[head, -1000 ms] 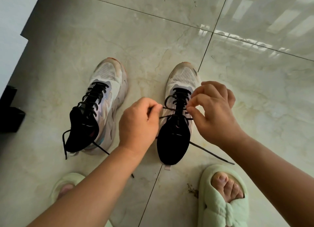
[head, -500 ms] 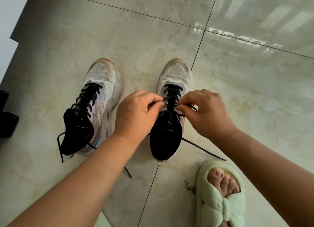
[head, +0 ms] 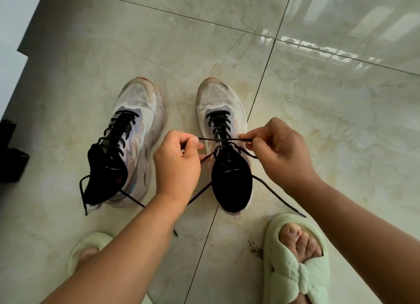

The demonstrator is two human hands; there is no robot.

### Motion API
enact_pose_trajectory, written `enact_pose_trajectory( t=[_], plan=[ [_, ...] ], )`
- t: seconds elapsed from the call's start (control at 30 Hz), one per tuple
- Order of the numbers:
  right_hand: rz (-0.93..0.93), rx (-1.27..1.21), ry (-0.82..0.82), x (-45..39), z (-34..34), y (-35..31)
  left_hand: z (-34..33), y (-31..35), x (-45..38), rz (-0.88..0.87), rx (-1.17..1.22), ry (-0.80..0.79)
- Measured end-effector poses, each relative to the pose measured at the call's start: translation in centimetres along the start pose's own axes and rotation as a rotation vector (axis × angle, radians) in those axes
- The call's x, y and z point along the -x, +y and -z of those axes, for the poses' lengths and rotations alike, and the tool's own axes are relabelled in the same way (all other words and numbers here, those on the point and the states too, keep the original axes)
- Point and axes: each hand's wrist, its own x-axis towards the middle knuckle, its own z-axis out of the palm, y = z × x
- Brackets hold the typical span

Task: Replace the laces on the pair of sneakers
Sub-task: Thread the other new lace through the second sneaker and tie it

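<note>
Head view: the black lace (head: 223,140) of the right white mesh sneaker (head: 223,131) is threaded through and pulled sideways, each end pinched by the left hand (head: 179,165) and right hand (head: 281,149). Knotting seems left; the left sneaker (head: 127,144), laced, lies untied on the glossy tile floor (head: 318,121).

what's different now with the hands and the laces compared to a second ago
Both hands, left hand and right hand, have pulled apart sideways, drawing the black lace taut across the right sneaker. Each still pinches it. The left sneaker lies untouched, its lace ends loose.
</note>
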Motion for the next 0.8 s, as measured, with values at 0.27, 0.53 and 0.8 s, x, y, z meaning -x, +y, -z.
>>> enact_pose_trajectory(
  t=[0.27,0.53,0.8],
  plan=[
    [-0.038,0.049,0.035,-0.6,0.1,0.5,0.2,0.6,0.9,-0.177,0.169,-0.166],
    [0.173,0.238,-0.07,-0.4,-0.3,-0.7,0.0,0.7,0.5,-0.184,-0.13,-0.234],
    [0.101,0.527,-0.138,-0.4,-1.1,-1.1,-0.3,1.0,0.7,-0.269,-0.211,-0.096]
  ],
)
